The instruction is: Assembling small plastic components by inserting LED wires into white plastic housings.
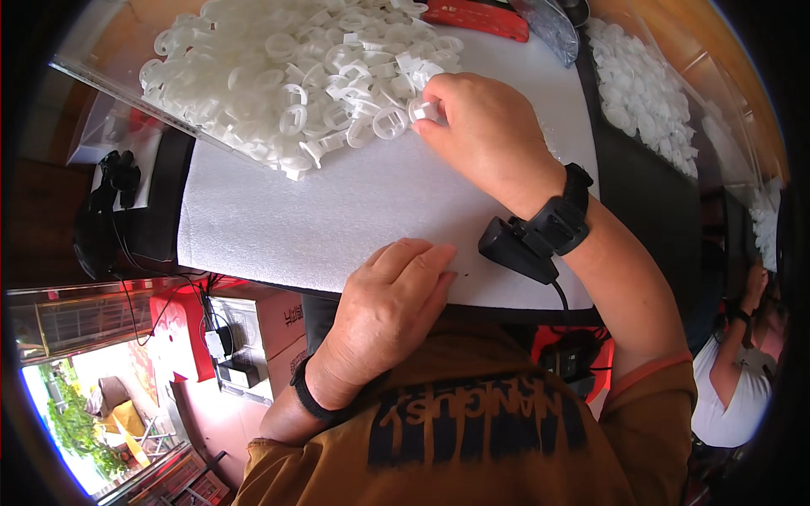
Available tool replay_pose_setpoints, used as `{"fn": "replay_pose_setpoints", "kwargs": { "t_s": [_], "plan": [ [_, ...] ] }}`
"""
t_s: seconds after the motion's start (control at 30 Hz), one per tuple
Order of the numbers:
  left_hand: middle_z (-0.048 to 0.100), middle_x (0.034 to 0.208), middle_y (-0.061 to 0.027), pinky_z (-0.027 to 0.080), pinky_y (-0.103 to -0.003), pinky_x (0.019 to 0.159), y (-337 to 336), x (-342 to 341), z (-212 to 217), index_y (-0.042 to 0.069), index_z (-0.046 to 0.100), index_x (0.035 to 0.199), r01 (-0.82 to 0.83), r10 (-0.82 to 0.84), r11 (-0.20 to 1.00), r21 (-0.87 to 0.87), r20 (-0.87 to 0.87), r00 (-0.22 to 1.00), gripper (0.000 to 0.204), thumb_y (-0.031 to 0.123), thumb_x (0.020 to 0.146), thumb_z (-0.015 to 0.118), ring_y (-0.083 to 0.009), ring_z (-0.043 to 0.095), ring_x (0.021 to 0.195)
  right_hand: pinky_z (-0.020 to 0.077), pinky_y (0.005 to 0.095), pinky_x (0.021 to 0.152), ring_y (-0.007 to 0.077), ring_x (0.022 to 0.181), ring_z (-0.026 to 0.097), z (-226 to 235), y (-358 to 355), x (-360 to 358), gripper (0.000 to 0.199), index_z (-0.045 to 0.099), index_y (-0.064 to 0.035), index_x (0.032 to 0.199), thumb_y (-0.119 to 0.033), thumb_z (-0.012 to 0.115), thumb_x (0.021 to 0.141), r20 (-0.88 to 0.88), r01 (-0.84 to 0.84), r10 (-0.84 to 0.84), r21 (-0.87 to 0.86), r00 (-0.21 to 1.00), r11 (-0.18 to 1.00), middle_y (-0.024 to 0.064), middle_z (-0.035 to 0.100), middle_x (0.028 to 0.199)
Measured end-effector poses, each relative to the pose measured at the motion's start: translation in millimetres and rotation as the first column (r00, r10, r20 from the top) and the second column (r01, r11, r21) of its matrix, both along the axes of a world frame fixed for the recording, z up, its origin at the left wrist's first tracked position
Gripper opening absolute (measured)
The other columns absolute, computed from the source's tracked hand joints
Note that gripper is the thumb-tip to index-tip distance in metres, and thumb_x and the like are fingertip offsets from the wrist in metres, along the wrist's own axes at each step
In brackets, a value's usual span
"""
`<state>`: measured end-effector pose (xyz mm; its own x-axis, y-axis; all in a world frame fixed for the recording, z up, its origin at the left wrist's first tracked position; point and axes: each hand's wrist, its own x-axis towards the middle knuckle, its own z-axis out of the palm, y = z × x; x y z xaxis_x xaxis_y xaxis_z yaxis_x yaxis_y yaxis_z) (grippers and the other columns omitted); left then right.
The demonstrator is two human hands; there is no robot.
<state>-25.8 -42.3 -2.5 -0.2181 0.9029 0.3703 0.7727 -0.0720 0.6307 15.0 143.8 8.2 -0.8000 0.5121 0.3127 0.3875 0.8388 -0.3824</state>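
Observation:
At the right edge of a big heap of small white plastic ring-shaped pieces (253, 76), my right hand (485, 126) pinches one white plastic ring piece (419, 110) between thumb and fingers. Loose pieces lie right beside its fingertips. My left hand (390, 295) is at the near edge of the white foam sheet (337, 215), its fingers curled and drawn together toward the thumb. Whatever it may hold is hidden by the fingers. Around my right wrist sits a black strap with a black device (516, 250); a black band is on my left wrist.
A clear-walled bin (211, 139) borders the heap on the left. Far off lie a red flat object (477, 18) and a clear bag (544, 29). To the right, another heap of white pieces (645, 97) fills a clear tray. A person in white (732, 388) is at far right.

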Motion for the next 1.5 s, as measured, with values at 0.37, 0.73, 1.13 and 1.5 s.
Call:
{"fn": "replay_pose_setpoints", "kwargs": {
  "t_s": [0.37, 0.73, 1.13, 1.5],
  "plan": [
    [0.060, 0.087, -0.0075, 0.044, -0.021, 0.059, -11.3, -7.8, 18.0, -0.001, 0.056, 0.101, -0.020, 0.110, 0.991, -0.133, 0.717, 0.688, 0.024, 0.012, 0.083, 0.063, -0.0110, 0.054, 0.065, 0.0417, 0.0240, 0.056, 0.0129, 0.067, 0.054, 25.4, -32.9, 53.1, 0.025, 0.061, -0.0047, 0.090, -0.002, 0.070, 0.067, -0.286, -0.317, 0.219, -0.364, 0.933, 0.876, 0.0029, 0.060, 0.080],
    [0.054, 0.073, -0.0016, 0.037, -0.016, 0.048, 10.3, 5.6, 14.9, 0.002, 0.051, 0.096, -0.094, 0.163, 0.986, -0.139, 0.928, 0.336, 0.017, 0.015, 0.088, 0.058, -0.0051, 0.046, 0.053, 0.0459, 0.0244, 0.057, 0.0144, 0.068, 0.056, 15.2, -42.3, 82.0, 0.036, 0.062, -0.0044, 0.094, 0.006, 0.071, 0.061, -0.392, -0.411, 0.282, -0.296, 0.876, 0.863, 0.0063, 0.056, 0.085],
    [0.059, 0.077, -0.0091, 0.033, -0.017, 0.042, 13.8, 13.4, 19.7, 0.002, 0.051, 0.100, -0.031, 0.144, 0.989, -0.141, 0.954, 0.261, 0.018, 0.016, 0.089, 0.054, -0.0061, 0.043, 0.046, 0.0425, 0.0224, 0.072, 0.0091, 0.085, 0.053, 8.4, -28.9, 99.7, 0.025, 0.058, -0.0021, 0.105, -0.008, 0.062, 0.081, -0.595, -0.532, 0.031, -0.693, 0.803, 0.487, 0.0028, 0.057, 0.094],
    [0.059, 0.076, -0.0082, 0.033, -0.016, 0.043, 19.8, 15.6, 23.6, 0.001, 0.050, 0.100, 0.001, 0.158, 0.986, -0.167, 0.940, 0.303, 0.017, 0.015, 0.091, 0.050, -0.0056, 0.045, 0.048, 0.0446, 0.0217, 0.063, 0.0094, 0.074, 0.056, 5.1, -23.1, 100.1, 0.038, 0.051, 0.0022, 0.119, -0.023, 0.050, 0.092, -0.525, -0.520, 0.069, -0.851, 0.848, -0.074, 0.0064, 0.061, 0.093]
  ]
}}
